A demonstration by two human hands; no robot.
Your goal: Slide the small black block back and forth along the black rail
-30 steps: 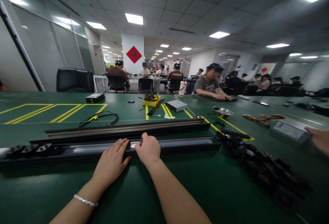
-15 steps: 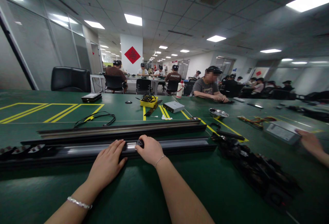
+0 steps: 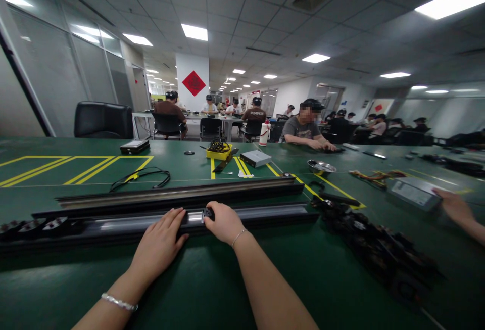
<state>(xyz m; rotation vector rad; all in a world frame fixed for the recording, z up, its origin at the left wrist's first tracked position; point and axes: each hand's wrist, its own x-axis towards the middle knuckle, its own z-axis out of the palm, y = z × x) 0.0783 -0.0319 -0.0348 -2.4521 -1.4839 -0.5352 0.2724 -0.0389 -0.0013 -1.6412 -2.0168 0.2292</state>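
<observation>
A long black rail with a shiny metal channel (image 3: 265, 213) lies across the green table in front of me. My left hand (image 3: 159, 244) rests flat on its near edge, fingers spread, holding nothing. My right hand (image 3: 224, 223) is just to the right, its fingers closed on a small black part (image 3: 207, 213) seated in the channel. A second black rail (image 3: 170, 194) lies parallel behind the first. Several small black parts (image 3: 34, 225) sit at the near rail's left end.
A pile of black parts (image 3: 379, 249) lies to the right. Another person's hand (image 3: 454, 207) touches a grey box (image 3: 413, 193) at far right. Behind the rails are a black cable (image 3: 140, 177), a yellow tray (image 3: 220, 150), a metal bowl (image 3: 321, 167). People sit at tables beyond.
My right hand has turned slightly, so the small black part under its fingers now shows. The view has shifted a little; the other person's hand has come further in.
</observation>
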